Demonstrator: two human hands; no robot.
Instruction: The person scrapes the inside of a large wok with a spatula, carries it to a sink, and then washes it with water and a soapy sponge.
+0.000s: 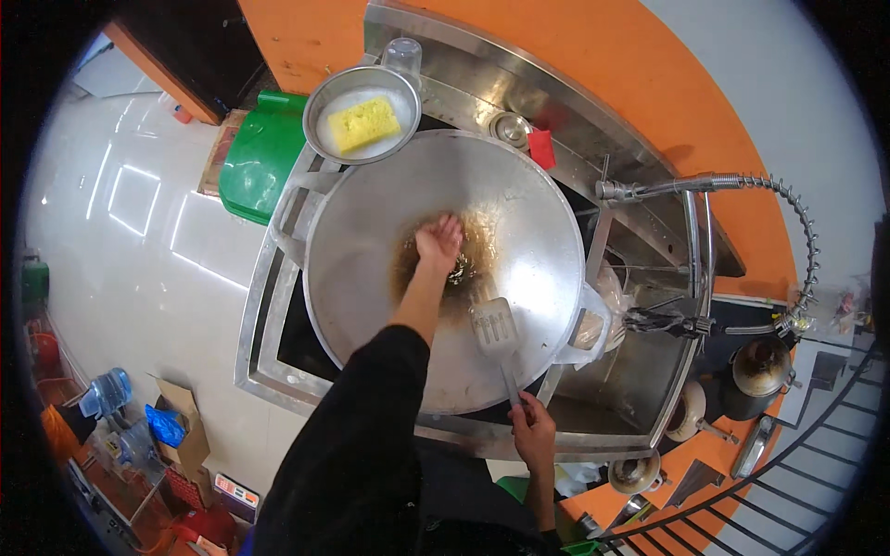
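Note:
A large silver wok (362,250) with two side handles sits in front of me, with a shallow brown puddle (477,236) at its bottom. My left hand (439,239) reaches into the middle of the wok just over this puddle. Its fingers are curled together, and whatever they may hold is hidden. Around the handle of a slotted metal spatula (494,329) my right hand (533,426) is closed, at the wok's near right rim. The spatula's head lies inside the wok, right of my left hand.
A metal bowl (313,120) holding a yellow sponge (364,124) and whitish suds stands at the wok's far left rim. Beyond it is a clear cup (402,57). To the right are a sink (603,394) and a spring-hose faucet (723,183). A green bin (264,157) stands left.

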